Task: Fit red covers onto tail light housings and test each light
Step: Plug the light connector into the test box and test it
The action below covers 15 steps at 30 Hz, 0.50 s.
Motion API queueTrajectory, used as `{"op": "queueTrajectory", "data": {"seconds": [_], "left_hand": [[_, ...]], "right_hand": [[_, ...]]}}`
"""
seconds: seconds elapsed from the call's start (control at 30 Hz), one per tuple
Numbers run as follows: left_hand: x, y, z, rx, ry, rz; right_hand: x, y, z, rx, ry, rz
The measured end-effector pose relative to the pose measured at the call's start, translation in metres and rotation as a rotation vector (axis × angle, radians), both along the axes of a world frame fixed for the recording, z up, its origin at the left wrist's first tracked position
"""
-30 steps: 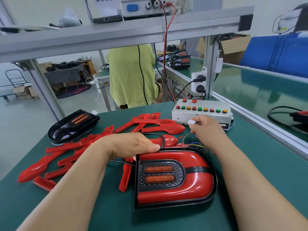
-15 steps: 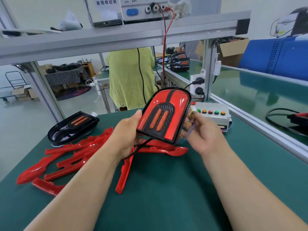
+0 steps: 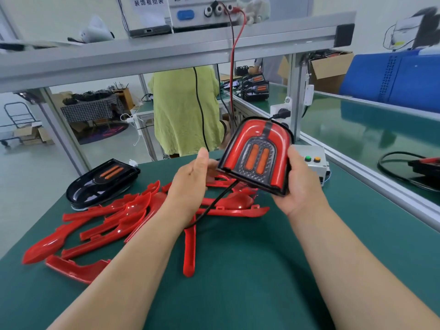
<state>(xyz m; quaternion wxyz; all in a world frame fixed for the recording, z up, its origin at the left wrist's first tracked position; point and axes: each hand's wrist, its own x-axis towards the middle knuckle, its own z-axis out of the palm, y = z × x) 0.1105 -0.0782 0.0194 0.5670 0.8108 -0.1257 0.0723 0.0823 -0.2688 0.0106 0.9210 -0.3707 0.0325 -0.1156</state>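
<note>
Shifting the covered tail light [image 3: 257, 158] into my right hand [image 3: 301, 186], which grips it, I open my left hand [image 3: 190, 184]; this unit seems tested.

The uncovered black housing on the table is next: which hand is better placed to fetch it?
Left, probably. The left hand is open beside the assembled light, which the right hand has in its grip; the black housing lies on the left of the table, nearer that arm.
</note>
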Motion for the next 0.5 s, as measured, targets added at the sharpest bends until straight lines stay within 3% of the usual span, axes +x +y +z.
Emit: {"op": "queueTrajectory", "data": {"seconds": [0.13,0.27,0.37,0.5], "left_hand": [[0.002,0.011,-0.004,0.179,0.073,-0.174],[0.003,0.025,-0.004,0.373,0.171,-0.402],[0.006,0.033,0.002,0.434,0.123,-0.293],[0.016,0.048,0.011,0.600,-0.205,0.014]], "right_hand": [[-0.001,-0.012,0.003,0.185,-0.037,-0.030],[-0.001,-0.018,0.002,0.223,-0.104,-0.028],[-0.004,-0.020,0.006,0.273,-0.115,-0.024],[-0.005,-0.026,0.004,0.331,-0.143,0.005]]}}
